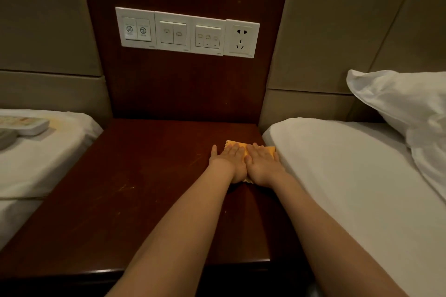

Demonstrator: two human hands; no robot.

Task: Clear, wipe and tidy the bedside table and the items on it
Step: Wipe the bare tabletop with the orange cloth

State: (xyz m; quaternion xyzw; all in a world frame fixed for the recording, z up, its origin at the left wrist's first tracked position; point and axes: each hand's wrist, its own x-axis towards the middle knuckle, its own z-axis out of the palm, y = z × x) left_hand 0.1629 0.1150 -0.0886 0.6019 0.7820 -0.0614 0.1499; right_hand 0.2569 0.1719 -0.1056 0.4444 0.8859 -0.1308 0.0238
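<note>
The left hand (pixel 228 162) and the right hand (pixel 264 167) lie side by side with fingers straight, pressing flat on an orange cloth (pixel 236 144) and gripping nothing. The cloth rests by the right edge of the bedside table (pixel 135 190), just beside the right bed (pixel 337 166) with its pillow (pixel 405 103). A white remote (pixel 26 125) lies on the left bed (pixel 53 152). A switch panel (pixel 185 32) hangs above the table's back edge.
</note>
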